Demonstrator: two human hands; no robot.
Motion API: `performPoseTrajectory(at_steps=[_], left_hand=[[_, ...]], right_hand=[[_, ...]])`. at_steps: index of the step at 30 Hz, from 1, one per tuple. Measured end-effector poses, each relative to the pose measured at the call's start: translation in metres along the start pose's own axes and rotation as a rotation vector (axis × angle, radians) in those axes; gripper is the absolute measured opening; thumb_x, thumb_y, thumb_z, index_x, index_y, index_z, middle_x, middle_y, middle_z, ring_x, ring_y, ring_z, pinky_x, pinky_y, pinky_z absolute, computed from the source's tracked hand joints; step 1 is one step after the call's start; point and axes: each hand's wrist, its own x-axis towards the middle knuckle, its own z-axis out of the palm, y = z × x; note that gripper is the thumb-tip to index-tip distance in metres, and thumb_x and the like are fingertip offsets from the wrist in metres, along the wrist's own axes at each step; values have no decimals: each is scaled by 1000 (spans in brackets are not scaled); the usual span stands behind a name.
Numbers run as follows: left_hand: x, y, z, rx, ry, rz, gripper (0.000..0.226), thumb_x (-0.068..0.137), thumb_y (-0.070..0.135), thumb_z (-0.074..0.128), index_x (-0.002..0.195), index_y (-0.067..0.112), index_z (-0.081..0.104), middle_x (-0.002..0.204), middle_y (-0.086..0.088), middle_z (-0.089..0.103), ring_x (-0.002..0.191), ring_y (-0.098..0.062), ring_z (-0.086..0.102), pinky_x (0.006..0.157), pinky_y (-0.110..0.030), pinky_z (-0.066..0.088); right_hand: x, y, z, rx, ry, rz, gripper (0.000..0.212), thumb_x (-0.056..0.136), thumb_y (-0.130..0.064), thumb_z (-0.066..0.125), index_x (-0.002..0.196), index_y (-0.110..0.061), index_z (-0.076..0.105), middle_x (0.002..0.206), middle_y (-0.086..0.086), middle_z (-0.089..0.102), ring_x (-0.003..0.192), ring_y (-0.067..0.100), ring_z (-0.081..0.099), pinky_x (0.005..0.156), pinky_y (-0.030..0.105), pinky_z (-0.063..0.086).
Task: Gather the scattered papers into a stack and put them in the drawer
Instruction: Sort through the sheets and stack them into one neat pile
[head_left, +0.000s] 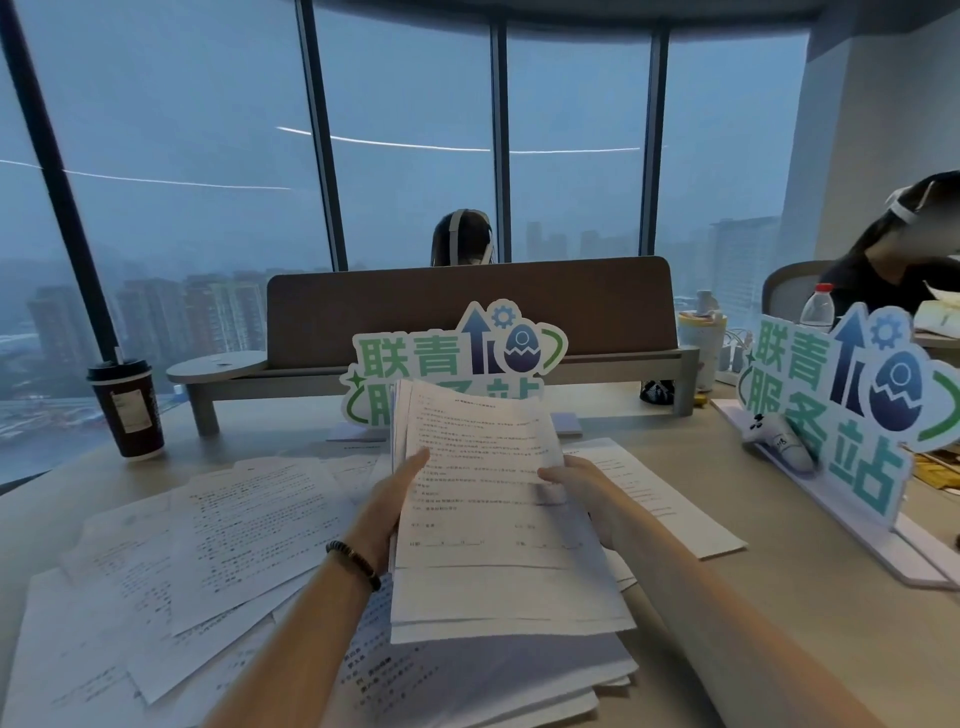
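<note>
**Papers in hand, more still loose**

Nearest, low in view: a thick pile lying flat on the desk, edges ragged, likely the gathered part waiting for the rest. Just above it, a thinner sheaf lifted and tilted up toward the camera, probably to square the edges or check the sheets before adding them to the pile.

Left hand on the sheaf's left edge: thumb laid across the printed face, other fingers hidden behind the sheets, closed in a pinch on the paper. Beaded bracelet on that wrist. Right hand on the right edge: thumb pressed on the face, remaining fingers behind and out of sight, likewise clamped on the sheaf. Gripped at both sides, presumably to keep thin sheets from sagging or fanning.

To the left, loose sheets spread and overlapping across the desk, not yet collected. One more sheet flat beyond the right hand, partly under the sheaf.

Farther back: a sign standing just behind the sheaf, a second sign at right, a lidded cup at far left, well apart from the papers. Behind these, a divider. No drawer visible anywhere; gathering judged about half done.
</note>
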Motion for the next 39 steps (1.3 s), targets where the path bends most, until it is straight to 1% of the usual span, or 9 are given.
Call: performPoseTrajectory(at_steps=[2, 5, 7, 13, 20, 22, 28, 36, 39], left_hand=[[-4, 0, 2, -90, -53, -17, 32, 96, 19, 50, 125, 9, 59, 119, -21, 68, 105, -41, 67, 81, -49, 58], [-7, 0, 4, -102, -87, 36, 34, 93, 1, 45, 125, 6, 58, 119, -22, 67, 103, -41, 67, 77, -48, 59], [-12, 6, 7, -51, -55, 128, 35, 93, -3, 47, 124, 5, 60, 118, -21, 68, 102, -39, 68, 82, -50, 58], [-30, 35, 23, 21, 23, 451, 26, 95, -2, 52, 111, 14, 65, 108, -8, 74, 96, -27, 72, 70, -37, 61], [-37, 65, 27, 8, 64, 638, 24, 96, 5, 55, 113, 18, 66, 116, -9, 72, 104, -28, 70, 83, -46, 58], [-36, 61, 26, -6, 56, 601, 21, 96, 9, 57, 111, 18, 67, 113, -9, 73, 101, -30, 71, 82, -48, 59], [-35, 23, 21, 37, 59, 439, 17, 94, 15, 61, 107, 14, 72, 104, -8, 76, 98, -31, 72, 84, -51, 58], [-33, 7, 17, 79, 52, 430, 22, 91, 17, 64, 113, 14, 70, 108, -6, 75, 102, -28, 71, 88, -51, 56], [-30, 4, 15, 116, 72, 439, 23, 92, 22, 64, 113, 15, 71, 107, -6, 75, 101, -27, 71, 87, -50, 57]], right_hand=[[-4, -4, 2, -10, 44, -52, 18, 90, -17, 61, 108, -20, 62, 114, 5, 69, 101, 28, 68, 95, 50, 54], [-13, -12, -2, 44, 66, -134, 17, 91, -13, 65, 106, -18, 64, 106, 6, 74, 91, 30, 73, 86, 53, 58], [-20, -18, -4, 52, 79, -218, 14, 92, -17, 66, 106, -19, 66, 101, 4, 75, 85, 28, 75, 80, 53, 60], [-44, -45, 7, 13, 282, -577, 11, 95, -18, 63, 106, -18, 61, 103, 0, 72, 89, 22, 72, 78, 49, 61], [-59, -63, 16, 27, 411, -808, 11, 99, -22, 57, 110, -21, 55, 106, -4, 68, 91, 16, 69, 73, 35, 62], [-58, -59, 18, 5, 381, -815, 18, 99, -26, 58, 116, -20, 54, 109, -6, 67, 91, 11, 67, 71, 27, 61], [-46, -37, 15, -7, 188, -685, 49, 95, -38, 61, 139, -34, 38, 121, -13, 63, 102, 14, 68, 81, 38, 62], [-47, -23, 17, 68, 222, -581, 27, 96, -38, 61, 117, -28, 48, 113, -8, 66, 98, 16, 68, 81, 43, 61], [-46, -13, 22, 8, 193, -547, 19, 100, -31, 55, 114, -23, 46, 109, -9, 66, 98, 16, 66, 76, 38, 58]])
